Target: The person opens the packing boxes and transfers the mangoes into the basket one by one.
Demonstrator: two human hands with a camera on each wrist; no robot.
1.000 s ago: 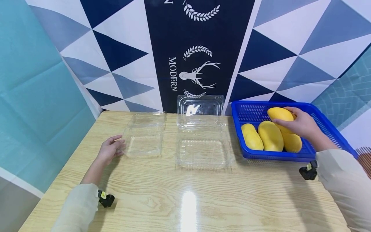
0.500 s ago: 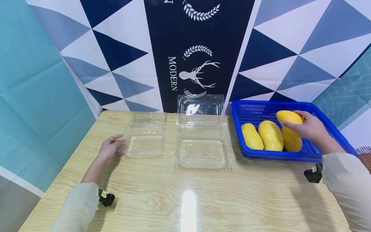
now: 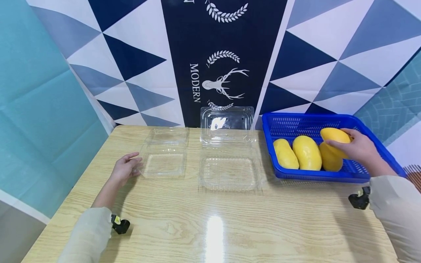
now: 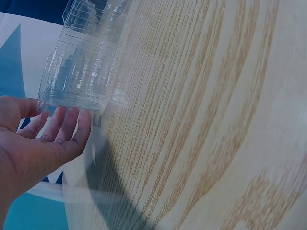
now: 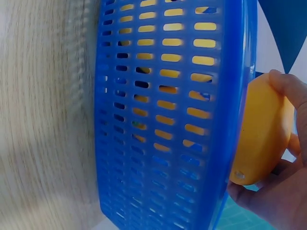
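Observation:
My right hand (image 3: 363, 149) grips a yellow mango (image 3: 335, 137), held above the near right part of the blue basket (image 3: 329, 179). In the right wrist view the thumb and fingers wrap the mango (image 5: 264, 129) just beyond the basket rim. More mangoes (image 3: 307, 153) lie in the basket; the rightmost is partly covered by the held one. At the left, my left hand (image 3: 124, 168) pinches the near left edge of an opened clear plastic container (image 3: 164, 175). The left wrist view has the thumb at its rim and the fingertips against the side wall (image 4: 76, 91).
A second clear container (image 3: 230, 188) lies opened on the wooden table (image 3: 164, 226), between the left container and the basket, its lid (image 3: 227, 126) leaning up at the back. A patterned cloth (image 3: 223, 44) hangs behind the table's far edge.
My right hand has carried the mango rightward and slightly nearer over the basket, showing less of the rightmost mango's side. The left hand stays at the container's edge.

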